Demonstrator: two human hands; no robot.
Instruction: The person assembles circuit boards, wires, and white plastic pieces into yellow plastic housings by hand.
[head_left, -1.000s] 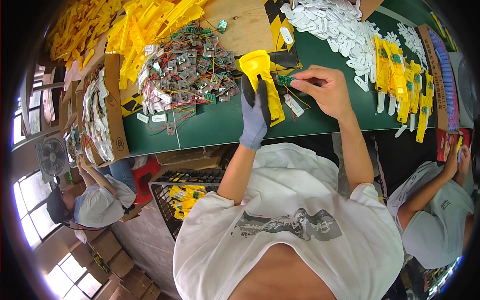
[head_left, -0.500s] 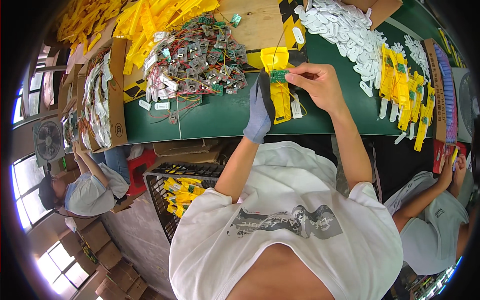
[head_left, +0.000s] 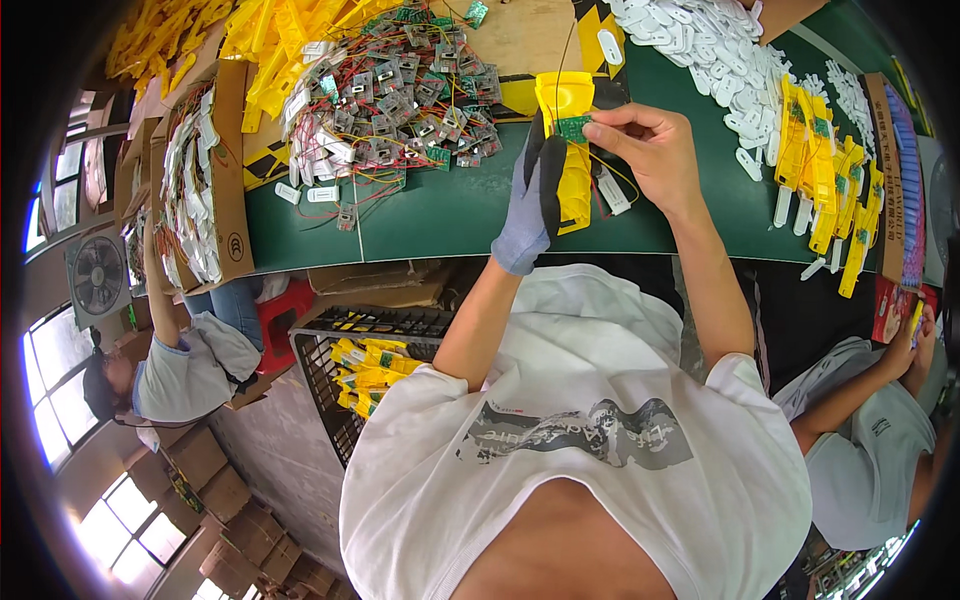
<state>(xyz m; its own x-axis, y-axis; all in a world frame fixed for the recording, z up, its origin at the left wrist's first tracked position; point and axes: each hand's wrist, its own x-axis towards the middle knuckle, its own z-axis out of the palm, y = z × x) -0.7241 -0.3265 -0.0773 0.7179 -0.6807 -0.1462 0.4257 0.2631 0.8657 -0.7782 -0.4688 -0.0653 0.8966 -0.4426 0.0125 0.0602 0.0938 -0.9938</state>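
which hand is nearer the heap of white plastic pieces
Right: the right hand is on the near side of the heap; the left hand is farther left, holding the yellow part.

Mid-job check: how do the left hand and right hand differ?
The left hand is gloved in gray and black; the right hand is bare. The left hand grips the yellow plastic casing, while the right hand pinches the green circuit board. Both are above the green tabletop.
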